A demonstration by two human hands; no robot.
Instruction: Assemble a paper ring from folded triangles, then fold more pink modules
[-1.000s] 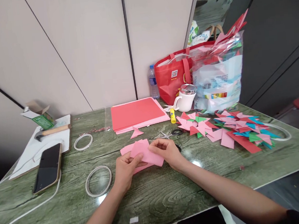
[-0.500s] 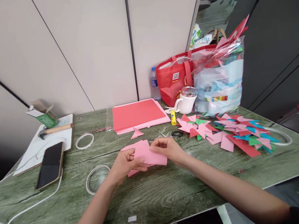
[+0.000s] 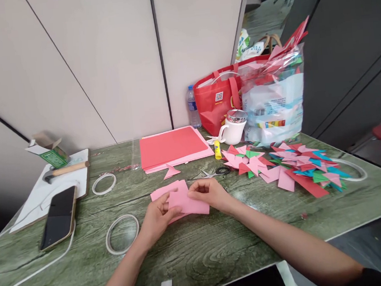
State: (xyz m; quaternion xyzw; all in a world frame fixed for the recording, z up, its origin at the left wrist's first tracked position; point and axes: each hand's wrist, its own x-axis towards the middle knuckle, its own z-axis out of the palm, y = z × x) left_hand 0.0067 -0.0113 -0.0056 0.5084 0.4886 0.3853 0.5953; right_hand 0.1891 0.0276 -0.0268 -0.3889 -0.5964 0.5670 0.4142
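Both my hands hold a pink rectangular piece of paper (image 3: 187,202) over the green table. My left hand (image 3: 159,215) pinches its left side between thumb and fingers. At the upper right edge, the thumb and fingertips of my right hand (image 3: 212,194) are closed on the same piece. Beneath it and to the left lie more pink paper pieces (image 3: 168,188), partly hidden by the held one and my left hand. Just beyond is a small folded pink paper piece (image 3: 171,172). Scissors (image 3: 210,173) with black handles lie past my right hand.
Red and pink sheets (image 3: 174,147) are stacked at the back. Folded coloured pieces (image 3: 307,163) pile up on the right, near a yellow glue stick (image 3: 217,150) and a white mug (image 3: 234,129). Tape rolls (image 3: 122,234), a phone (image 3: 58,216) and a hammer (image 3: 67,169) lie left.
The pink paper has turned slightly in my hands, and both still grip it. More of the pieces underneath shows. The camera view has shifted a little, uncovering the scissors.
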